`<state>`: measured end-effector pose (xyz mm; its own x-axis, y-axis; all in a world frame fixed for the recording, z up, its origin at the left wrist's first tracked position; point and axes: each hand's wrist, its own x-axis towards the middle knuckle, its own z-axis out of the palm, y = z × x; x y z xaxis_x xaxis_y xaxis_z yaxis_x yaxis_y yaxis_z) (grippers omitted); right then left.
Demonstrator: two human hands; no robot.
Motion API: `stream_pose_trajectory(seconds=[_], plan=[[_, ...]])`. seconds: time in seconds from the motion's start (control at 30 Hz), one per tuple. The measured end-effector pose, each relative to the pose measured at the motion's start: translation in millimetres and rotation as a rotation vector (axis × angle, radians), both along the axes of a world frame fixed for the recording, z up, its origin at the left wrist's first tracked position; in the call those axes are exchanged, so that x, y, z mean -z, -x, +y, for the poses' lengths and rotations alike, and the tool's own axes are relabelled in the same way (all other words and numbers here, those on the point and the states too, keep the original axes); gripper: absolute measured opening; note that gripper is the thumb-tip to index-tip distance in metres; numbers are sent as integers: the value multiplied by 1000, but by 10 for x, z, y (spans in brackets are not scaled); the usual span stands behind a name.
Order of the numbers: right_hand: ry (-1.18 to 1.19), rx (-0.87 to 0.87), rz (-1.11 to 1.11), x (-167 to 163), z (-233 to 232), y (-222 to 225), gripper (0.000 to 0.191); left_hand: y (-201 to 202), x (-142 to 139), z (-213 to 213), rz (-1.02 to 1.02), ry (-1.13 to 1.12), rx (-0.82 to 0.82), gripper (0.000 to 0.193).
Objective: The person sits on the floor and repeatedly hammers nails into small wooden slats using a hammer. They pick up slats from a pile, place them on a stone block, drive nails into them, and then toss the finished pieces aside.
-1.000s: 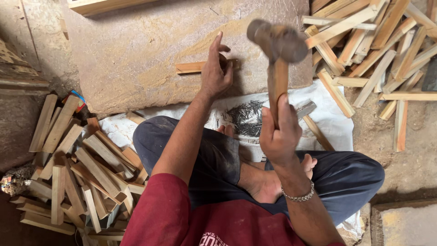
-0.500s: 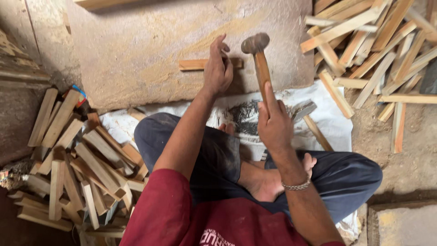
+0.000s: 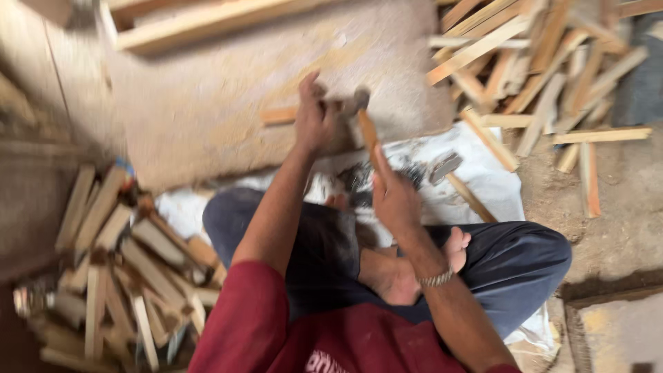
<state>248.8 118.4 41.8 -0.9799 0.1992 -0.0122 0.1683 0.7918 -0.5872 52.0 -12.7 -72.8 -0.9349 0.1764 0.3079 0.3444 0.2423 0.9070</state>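
My right hand (image 3: 395,200) was clamped round the hammer (image 3: 364,121), its handle running up and away to the head just beside my left hand (image 3: 314,121), whose fingers pinned the small wood strip (image 3: 280,115) crosswise on the stone slab (image 3: 207,103).

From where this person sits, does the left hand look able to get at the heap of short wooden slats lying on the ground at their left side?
Probably yes. The left hand is pressing a small wooden strip on the stone slab, while the heap of short wooden slats lies close beside the left knee with nothing between.
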Motion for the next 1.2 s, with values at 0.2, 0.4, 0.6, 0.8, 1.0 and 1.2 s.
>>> stream_pose_trajectory(seconds=[0.2,0.4,0.6,0.8,1.0,1.2], plan=[[858,353,-256,-39,20,-452,77,94,-166,-139,-155,-182,174,66],[1388,446,-286,122,143,-604,79,92,-483,-594,162,720,176,80],[1456,435,-243,258,121,-615,81,82,-519,-324,33,619,40,70],[1442,440,-287,198,165,-605,81,336,-779,1479,-189,-148,340,84],[1449,412,-306,376,194,-623,84,32,-1522,2103,21,-54,429,66],[1270,453,-321,710,139,-599,58,-127,-1549,33,26,528,250,26]])
